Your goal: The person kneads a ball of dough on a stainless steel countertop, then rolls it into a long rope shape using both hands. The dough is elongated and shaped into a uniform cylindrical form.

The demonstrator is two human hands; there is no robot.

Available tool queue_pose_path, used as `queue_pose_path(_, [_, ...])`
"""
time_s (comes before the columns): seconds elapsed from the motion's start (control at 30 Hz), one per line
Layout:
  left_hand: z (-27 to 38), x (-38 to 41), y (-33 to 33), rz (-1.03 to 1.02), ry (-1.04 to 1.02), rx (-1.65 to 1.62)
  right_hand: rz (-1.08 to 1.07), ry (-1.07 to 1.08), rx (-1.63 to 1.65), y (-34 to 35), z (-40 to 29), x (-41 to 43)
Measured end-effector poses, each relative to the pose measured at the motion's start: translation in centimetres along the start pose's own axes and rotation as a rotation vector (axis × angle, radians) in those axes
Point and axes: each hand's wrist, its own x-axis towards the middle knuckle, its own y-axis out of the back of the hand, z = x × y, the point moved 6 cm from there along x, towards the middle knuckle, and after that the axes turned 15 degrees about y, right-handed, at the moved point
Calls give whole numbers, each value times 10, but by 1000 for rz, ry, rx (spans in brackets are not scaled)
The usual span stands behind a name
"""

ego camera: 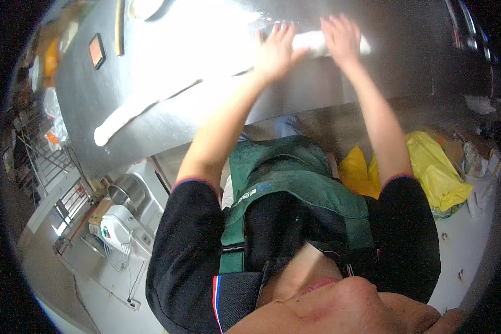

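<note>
A long white roll of what looks like dough (125, 119) stretches across a shiny metal worktop (150, 135). Glare washes out its middle, so I cannot tell whether it is one piece. Near its right end, my left hand (279, 52) lies palm down on or just beside the roll, with fingers and thumb spread. My right hand (341, 41) is laid flat across the roll close to its right tip, slightly blurred. White dough shows between the two hands and past the right one. Neither hand grasps anything.
A phone (96, 51) and a thin wooden rod (119, 27) lie on the worktop's left, near a pale round bowl (145, 8). Below left stands a white mixer (125, 227) with a metal bowl (127, 192). Yellow bags (436, 171) sit beneath the right arm.
</note>
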Motion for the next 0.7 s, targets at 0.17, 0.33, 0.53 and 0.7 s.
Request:
queue_pose_path(0.17, [34,-72,-3,132,47,43,170,-48,69,52,-68,-106])
queue_pose_path(0.33, [28,17,-5,165,75,61,277,-68,58,48,-26,-1])
queue_pose_path(0.53, [27,89,1,389,113,33,89,-280,-47,11,29,116])
queue_pose_path(0.7, [41,3,-16,193,74,-135,-13,-58,-118,10,-26,21])
